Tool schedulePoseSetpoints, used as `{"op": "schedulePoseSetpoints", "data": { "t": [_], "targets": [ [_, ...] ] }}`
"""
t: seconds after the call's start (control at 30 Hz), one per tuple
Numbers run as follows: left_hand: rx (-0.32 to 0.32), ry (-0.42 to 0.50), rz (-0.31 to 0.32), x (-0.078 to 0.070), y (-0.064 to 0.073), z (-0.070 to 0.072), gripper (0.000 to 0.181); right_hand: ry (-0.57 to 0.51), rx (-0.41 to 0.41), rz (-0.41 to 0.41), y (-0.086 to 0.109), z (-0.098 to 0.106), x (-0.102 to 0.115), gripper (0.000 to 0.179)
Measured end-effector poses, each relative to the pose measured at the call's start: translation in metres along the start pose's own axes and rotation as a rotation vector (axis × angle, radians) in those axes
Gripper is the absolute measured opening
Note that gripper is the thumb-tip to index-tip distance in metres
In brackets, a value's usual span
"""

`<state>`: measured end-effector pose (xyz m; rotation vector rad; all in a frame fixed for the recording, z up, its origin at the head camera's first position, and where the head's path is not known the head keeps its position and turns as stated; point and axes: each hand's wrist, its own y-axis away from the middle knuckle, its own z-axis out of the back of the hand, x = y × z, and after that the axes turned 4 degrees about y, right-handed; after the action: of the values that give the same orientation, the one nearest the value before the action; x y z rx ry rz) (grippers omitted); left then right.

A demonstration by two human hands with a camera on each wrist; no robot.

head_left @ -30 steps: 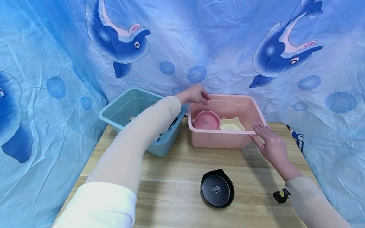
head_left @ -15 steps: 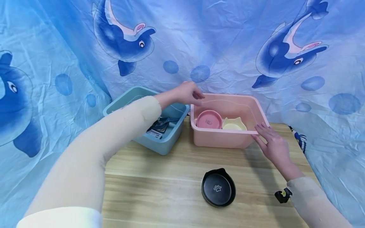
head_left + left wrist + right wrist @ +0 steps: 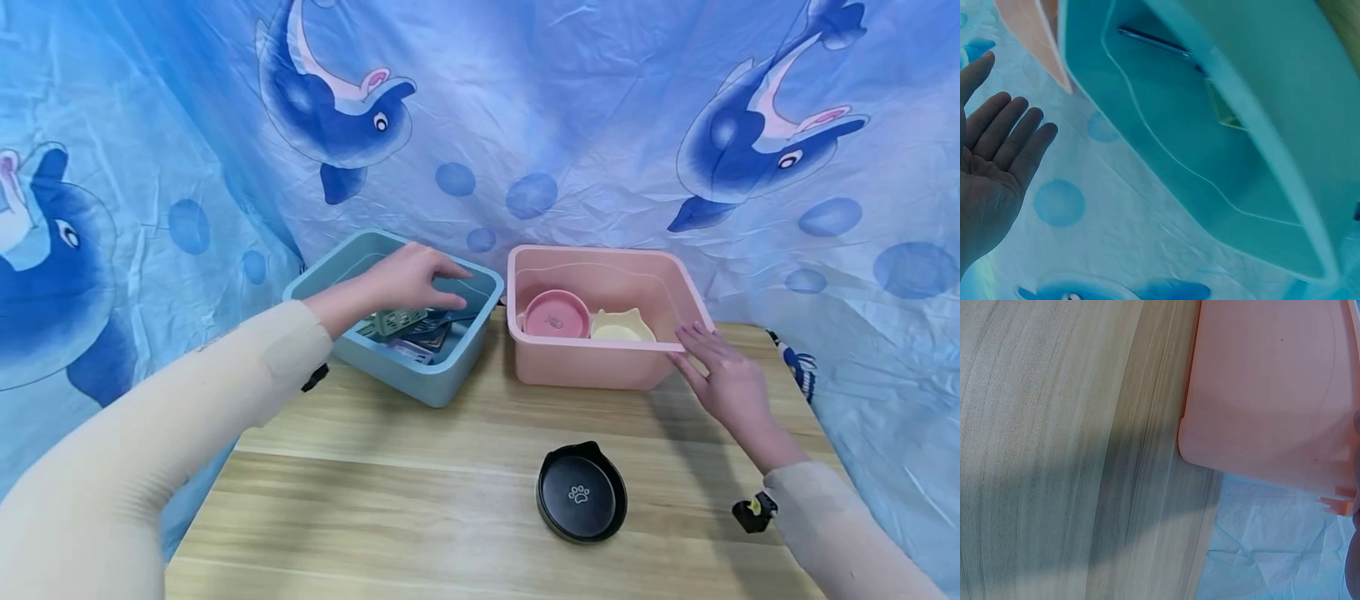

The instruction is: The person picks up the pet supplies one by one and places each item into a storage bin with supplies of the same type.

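Left hand (image 3: 408,279) moved off pink bin (image 3: 600,358) rim, hovered over blue bin (image 3: 420,379), fingers relaxed, holding nothing. Right hand (image 3: 727,379) stayed flat against pink bin's near corner, fingers straight. Attention shifted to blue bin contents.

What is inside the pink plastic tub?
Inside the pink plastic tub sit a round pink bowl and a pale yellow cat-eared bowl. The tub's front wall hides their bases and the floor beneath.
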<state>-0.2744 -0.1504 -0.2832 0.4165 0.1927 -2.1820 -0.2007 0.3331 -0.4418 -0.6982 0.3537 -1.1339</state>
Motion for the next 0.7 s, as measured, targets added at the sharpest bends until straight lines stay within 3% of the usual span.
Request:
{"op": "schedulePoseSetpoints", "data": {
  "t": [0.2, 0.7],
  "targets": [
    [-0.039, -0.017, 0.022, 0.014, 0.032, 0.002, 0.051, 0.001, -0.006, 0.004, 0.000, 0.001, 0.000, 0.054],
    [-0.124, -0.021, 0.032, 0.040, 0.081, -0.018, 0.059, 0.018, 0.021, -0.014, 0.000, 0.001, -0.002, 0.052]
  ]
}}
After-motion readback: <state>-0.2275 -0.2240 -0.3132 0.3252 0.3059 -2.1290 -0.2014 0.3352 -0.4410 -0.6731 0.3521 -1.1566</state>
